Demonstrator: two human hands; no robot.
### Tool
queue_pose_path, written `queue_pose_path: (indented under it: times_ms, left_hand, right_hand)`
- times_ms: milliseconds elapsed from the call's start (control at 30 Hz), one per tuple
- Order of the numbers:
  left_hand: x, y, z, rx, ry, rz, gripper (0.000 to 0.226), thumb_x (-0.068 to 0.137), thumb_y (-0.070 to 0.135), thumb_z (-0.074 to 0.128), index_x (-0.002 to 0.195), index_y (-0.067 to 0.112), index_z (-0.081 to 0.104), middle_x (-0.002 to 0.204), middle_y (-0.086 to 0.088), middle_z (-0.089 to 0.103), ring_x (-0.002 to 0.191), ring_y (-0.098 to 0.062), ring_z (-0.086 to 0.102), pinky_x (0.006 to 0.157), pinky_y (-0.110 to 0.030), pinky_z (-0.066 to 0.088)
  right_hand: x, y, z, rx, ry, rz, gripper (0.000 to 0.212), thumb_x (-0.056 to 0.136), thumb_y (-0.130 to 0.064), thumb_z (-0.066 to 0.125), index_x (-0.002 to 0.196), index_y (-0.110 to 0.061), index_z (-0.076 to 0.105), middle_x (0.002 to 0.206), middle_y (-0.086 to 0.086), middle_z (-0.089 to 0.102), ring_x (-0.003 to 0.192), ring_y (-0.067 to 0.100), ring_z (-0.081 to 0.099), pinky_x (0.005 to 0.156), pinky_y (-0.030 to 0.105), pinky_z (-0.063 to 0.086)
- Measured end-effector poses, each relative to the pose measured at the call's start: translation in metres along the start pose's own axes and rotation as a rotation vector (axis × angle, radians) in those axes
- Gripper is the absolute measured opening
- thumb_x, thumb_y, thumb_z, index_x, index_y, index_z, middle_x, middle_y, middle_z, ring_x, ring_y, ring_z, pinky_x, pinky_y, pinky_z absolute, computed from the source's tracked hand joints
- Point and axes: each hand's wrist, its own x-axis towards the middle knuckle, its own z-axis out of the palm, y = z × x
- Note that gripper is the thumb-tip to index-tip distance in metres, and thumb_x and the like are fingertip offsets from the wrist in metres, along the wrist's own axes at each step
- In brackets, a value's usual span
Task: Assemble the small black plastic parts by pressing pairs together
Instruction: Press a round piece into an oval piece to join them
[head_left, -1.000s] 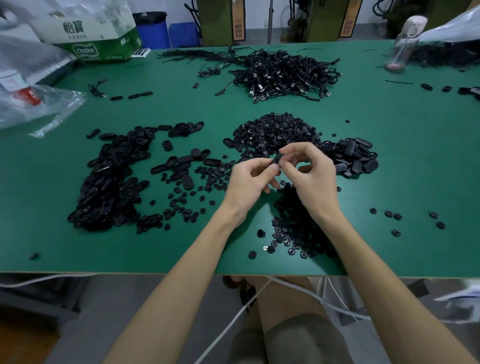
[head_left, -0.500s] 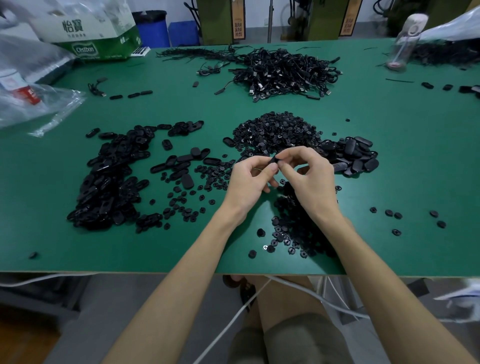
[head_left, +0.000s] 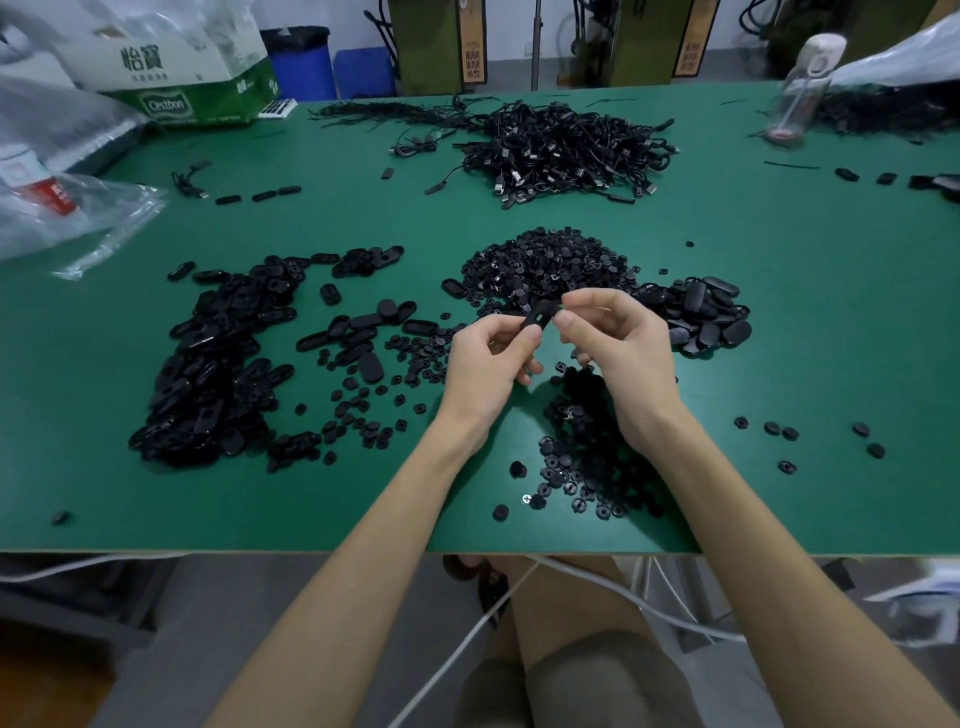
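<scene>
A small black oval plastic part (head_left: 540, 315) is held above the green table (head_left: 779, 322) between both hands. My left hand (head_left: 488, 364) pinches its lower left end with thumb and forefinger. My right hand (head_left: 613, 343) pinches its upper right end. A heap of small round black pieces (head_left: 545, 265) lies just behind the hands. Black oval shells (head_left: 701, 312) are piled to the right of it. A large pile of oval parts (head_left: 218, 364) covers the left side. More round pieces (head_left: 587, 447) lie under my right wrist.
A tangle of black cables (head_left: 566, 145) lies at the back centre. A cardboard box (head_left: 187, 67) and clear plastic bags (head_left: 67, 202) stand at the back left. A clear bottle (head_left: 800, 88) stands at the back right. Loose round pieces (head_left: 779, 431) dot the right side.
The hands have parted slightly, and the oval part between the fingertips now shows more fully. The arms have stayed in place.
</scene>
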Motion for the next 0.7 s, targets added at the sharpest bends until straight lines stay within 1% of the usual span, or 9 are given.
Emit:
queue_pose_path:
  times_ms: [67,133,333,467,533,600,700]
  left_hand:
    - [-0.0005,0.0003,-0.0002,-0.003,0.01,-0.008,0.005,0.1,0.011,0.067,0.1,0.007,0.07,0.073,-0.003,0.067,0.061,-0.007,0.064,0.058,-0.021,0.052]
    - [-0.0007,0.001,0.0001,-0.004,0.017,-0.014,0.009,0.1,0.011,0.066,0.104,0.004,0.069,0.075,-0.004,0.067,0.062,-0.006,0.064,0.059,-0.021,0.052]
    - [-0.0003,0.0006,0.0006,-0.007,0.026,-0.015,0.015,0.1,0.011,0.066,0.109,-0.001,0.068,0.076,-0.005,0.068,0.062,-0.006,0.064,0.059,-0.02,0.052]
    - [-0.0002,0.0002,0.0006,0.006,0.019,-0.012,0.012,0.1,0.011,0.066,0.107,0.001,0.069,0.075,-0.004,0.069,0.062,-0.006,0.064,0.059,-0.021,0.052]
    - [-0.0002,0.0005,0.0005,0.007,0.018,-0.011,0.01,0.1,0.011,0.066,0.105,0.002,0.07,0.074,-0.003,0.069,0.061,-0.006,0.064,0.059,-0.021,0.052]
    - [0.0,0.0006,0.0005,0.005,0.018,-0.008,0.009,0.1,0.01,0.066,0.104,0.003,0.07,0.073,-0.003,0.069,0.06,-0.006,0.064,0.059,-0.02,0.052]
    - [-0.0003,0.0011,0.0009,0.002,0.015,-0.004,0.006,0.1,0.01,0.066,0.101,0.007,0.071,0.071,-0.002,0.069,0.06,-0.006,0.063,0.059,-0.02,0.051]
  right_hand:
    - [0.0,-0.0005,0.0005,0.061,-0.022,0.022,0.015,0.091,-0.01,0.078,0.103,-0.015,0.071,0.084,-0.005,0.074,0.075,0.006,0.066,0.065,0.019,0.049]
    - [-0.0002,-0.0009,0.0007,0.094,-0.038,0.032,0.016,0.09,-0.01,0.078,0.103,-0.015,0.07,0.085,-0.003,0.074,0.074,0.006,0.065,0.065,0.02,0.049]
    - [0.0007,0.0003,-0.0002,0.175,-0.084,0.059,0.011,0.091,-0.007,0.076,0.098,-0.014,0.073,0.085,0.0,0.071,0.077,0.011,0.061,0.068,0.027,0.046]
    - [0.001,0.0001,0.0003,0.231,-0.133,0.078,0.011,0.092,-0.003,0.072,0.098,-0.012,0.073,0.084,0.001,0.069,0.073,0.012,0.056,0.066,0.026,0.045]
    - [0.0011,0.0002,0.0012,0.221,-0.14,0.083,0.011,0.092,-0.002,0.072,0.098,-0.011,0.074,0.083,0.0,0.068,0.071,0.012,0.054,0.066,0.026,0.044]
    - [0.0011,0.0005,0.0012,0.197,-0.131,0.085,0.01,0.091,-0.003,0.073,0.098,-0.011,0.075,0.082,0.0,0.067,0.073,0.011,0.055,0.067,0.027,0.045]
    - [0.0012,0.0024,0.0001,0.086,-0.055,0.057,0.01,0.091,-0.007,0.073,0.097,-0.014,0.077,0.082,-0.004,0.07,0.076,0.009,0.06,0.067,0.023,0.047]
